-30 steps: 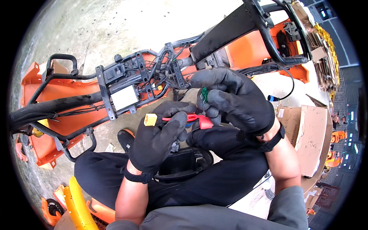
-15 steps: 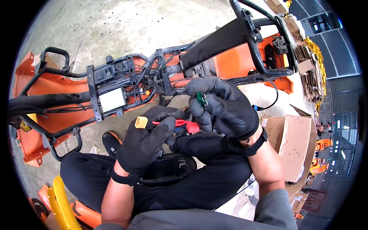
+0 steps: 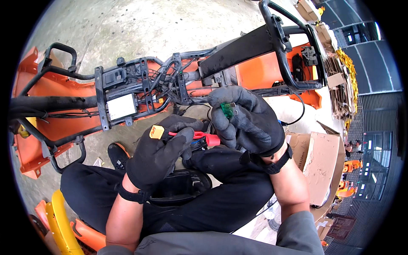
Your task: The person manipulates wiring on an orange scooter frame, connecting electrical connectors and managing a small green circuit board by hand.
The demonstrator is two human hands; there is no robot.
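In a black work glove, my left hand (image 3: 154, 159) is closed around a red cable (image 3: 198, 135). A yellow plug (image 3: 157, 132) sticks out on one side of that hand, and a red cap-like piece (image 3: 212, 140) at the cable's other end points toward my right hand. Also gloved, my right hand (image 3: 253, 123) pinches a green blade fuse (image 3: 227, 111) between thumb and fingers, with its metal prongs showing. The fuse is above the red piece and apart from it. A black open tray-like part (image 3: 178, 189) lies between my legs.
Beyond my hands lies a black tubular vehicle frame (image 3: 100, 97) with orange panels (image 3: 257, 72), bundled wiring (image 3: 163, 78) and a white-topped box (image 3: 122, 106). A cardboard box (image 3: 318, 165) stands at right. Stacked cardboard (image 3: 338, 91) is farther off. A yellow curved part (image 3: 61, 221) sits at lower left.
The green fuse has been turned in my right fingers, and its prongs now point more to the right. My left hand keeps its hold on the cable. The view has shifted slightly.
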